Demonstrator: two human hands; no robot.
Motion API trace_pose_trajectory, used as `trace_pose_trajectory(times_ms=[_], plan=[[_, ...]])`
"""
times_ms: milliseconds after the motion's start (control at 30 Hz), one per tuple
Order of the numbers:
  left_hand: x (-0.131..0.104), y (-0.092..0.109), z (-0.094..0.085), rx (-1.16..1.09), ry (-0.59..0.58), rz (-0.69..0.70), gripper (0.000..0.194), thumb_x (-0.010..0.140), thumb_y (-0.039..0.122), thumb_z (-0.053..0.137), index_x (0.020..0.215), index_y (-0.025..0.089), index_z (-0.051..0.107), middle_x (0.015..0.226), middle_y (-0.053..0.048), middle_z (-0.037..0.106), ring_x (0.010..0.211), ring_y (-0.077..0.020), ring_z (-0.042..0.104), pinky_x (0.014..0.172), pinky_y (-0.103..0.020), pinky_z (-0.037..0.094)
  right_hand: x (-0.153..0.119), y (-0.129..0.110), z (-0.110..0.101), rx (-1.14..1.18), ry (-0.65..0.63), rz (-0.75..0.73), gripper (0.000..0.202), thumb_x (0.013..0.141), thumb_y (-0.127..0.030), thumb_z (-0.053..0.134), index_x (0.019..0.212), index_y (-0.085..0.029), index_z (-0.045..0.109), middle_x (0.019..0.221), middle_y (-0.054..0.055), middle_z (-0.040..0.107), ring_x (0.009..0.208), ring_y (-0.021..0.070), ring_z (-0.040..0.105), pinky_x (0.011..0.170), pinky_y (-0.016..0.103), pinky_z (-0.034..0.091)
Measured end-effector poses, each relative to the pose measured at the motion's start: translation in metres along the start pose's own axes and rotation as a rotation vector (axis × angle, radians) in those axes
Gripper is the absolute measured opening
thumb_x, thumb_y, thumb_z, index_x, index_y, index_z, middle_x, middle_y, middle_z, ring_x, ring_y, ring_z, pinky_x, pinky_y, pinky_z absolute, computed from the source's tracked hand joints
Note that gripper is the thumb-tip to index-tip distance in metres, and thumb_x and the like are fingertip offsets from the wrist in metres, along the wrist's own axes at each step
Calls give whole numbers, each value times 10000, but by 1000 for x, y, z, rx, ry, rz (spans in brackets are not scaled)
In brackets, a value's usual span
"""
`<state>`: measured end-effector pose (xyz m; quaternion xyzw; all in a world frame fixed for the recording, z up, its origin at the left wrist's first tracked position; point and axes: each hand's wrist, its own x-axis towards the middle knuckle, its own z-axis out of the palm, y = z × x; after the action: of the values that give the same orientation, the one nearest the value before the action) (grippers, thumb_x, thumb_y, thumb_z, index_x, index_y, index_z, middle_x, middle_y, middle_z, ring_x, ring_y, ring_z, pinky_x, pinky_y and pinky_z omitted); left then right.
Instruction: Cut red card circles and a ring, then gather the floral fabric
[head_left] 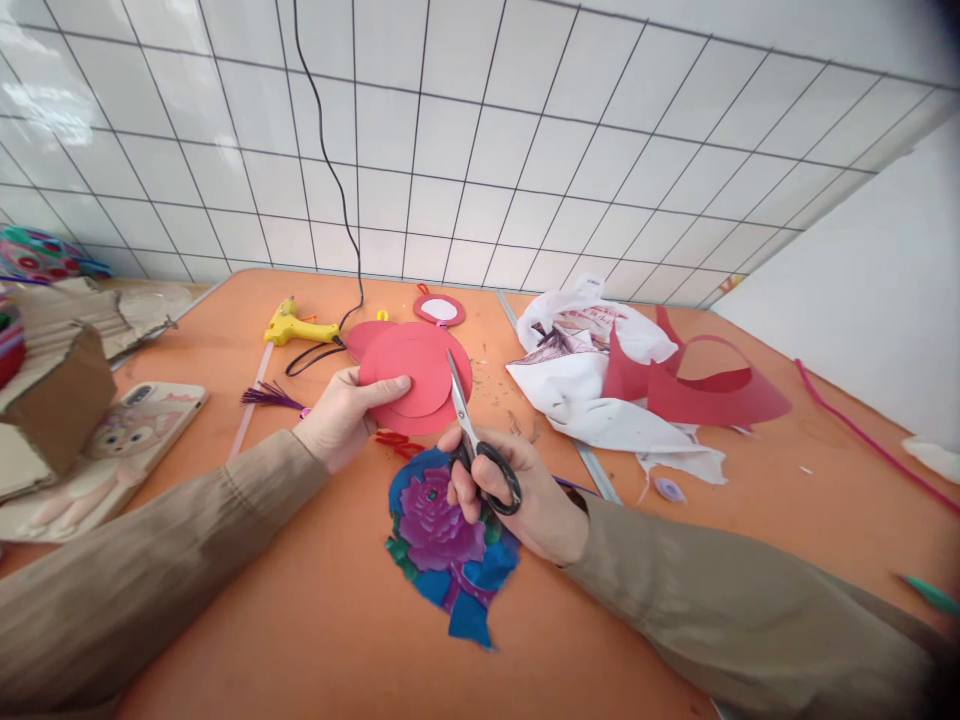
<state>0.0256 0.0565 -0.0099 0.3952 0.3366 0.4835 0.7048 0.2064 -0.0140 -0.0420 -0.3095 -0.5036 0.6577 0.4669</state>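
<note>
My left hand [349, 410] pinches red paper discs [420, 365] by their left edge, thumb on top; a smaller disc lies over a larger one. In my right hand [517, 480] is a pair of scissors [466, 418] with black handles, fingers through the loops. Its blades look nearly closed and point up and away, over the right part of the discs. Below them on the table lies a piece of blue cloth [439, 525] with a purple flower, partly covered by my right hand. Another red paper piece [366, 338] shows behind the discs.
A yellow glue gun [300, 325] with a black cord lies at the back left, near a purple tassel [270, 396]. Left are a phone [142, 450] and a cardboard box [60, 400]. White cloth [585, 390] and red paper scraps [697, 395] lie right, before the tiled wall.
</note>
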Motion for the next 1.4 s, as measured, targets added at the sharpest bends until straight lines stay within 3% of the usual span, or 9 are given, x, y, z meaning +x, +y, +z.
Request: trace_pose_trajectory(times_ms=[500, 733, 967, 1067, 1200, 1300, 1400], plan=[[-1, 1, 0, -43, -1, -28, 178, 640, 145, 759, 807, 91, 731, 767, -87, 745, 679, -165, 675, 643, -230, 551, -3, -5, 2, 18, -8, -2, 351, 774, -460, 657, 972, -177, 598, 625, -13, 589, 539, 109, 563, 546, 241, 427], [5, 2, -6, -105, 26, 24, 168, 645, 150, 746, 799, 88, 719, 757, -77, 734, 646, -175, 664, 576, -261, 560, -4, -2, -1, -33, -93, 6, 401, 753, -472, 673, 988, -157, 591, 637, -7, 601, 506, 110, 573, 546, 263, 451], [7, 1, -8, -131, 40, 39, 155, 660, 135, 732, 808, 95, 712, 781, -76, 735, 653, -165, 660, 579, -258, 564, -6, -3, -3, 0, -118, -67, 342, 757, -484, 650, 969, -218, 613, 623, -1, 573, 502, 132, 543, 496, 275, 421], [6, 2, -5, -128, 55, 33, 160, 658, 135, 731, 811, 95, 712, 783, -83, 737, 643, -168, 659, 563, -259, 557, -6, -4, -1, -29, -35, -158, 312, 776, -455, 638, 999, -239, 608, 647, 1, 578, 518, 144, 550, 513, 299, 440], [2, 0, 0, -119, 53, 4, 195, 651, 144, 741, 838, 92, 716, 793, -88, 740, 670, -174, 670, 585, -251, 553, 0, -16, 3, -110, 194, -297, 265, 790, -382, 647, 1011, -249, 588, 690, -18, 586, 575, 133, 578, 604, 313, 472], [-3, -2, 4, -131, 27, -13, 196, 657, 146, 743, 847, 103, 720, 819, -83, 744, 730, -181, 679, 646, -252, 556, 6, -29, 7, -154, 307, -315, 282, 764, -332, 661, 1016, -253, 561, 727, -29, 580, 659, 131, 587, 652, 299, 479], [-10, -3, 10, -124, 5, -37, 212, 674, 158, 736, 880, 108, 720, 866, -87, 745, 791, -192, 680, 698, -267, 554, 9, -38, 10, -197, 331, -285, 367, 681, -227, 696, 1020, -248, 558, 811, -20, 589, 751, 135, 578, 680, 286, 479]])
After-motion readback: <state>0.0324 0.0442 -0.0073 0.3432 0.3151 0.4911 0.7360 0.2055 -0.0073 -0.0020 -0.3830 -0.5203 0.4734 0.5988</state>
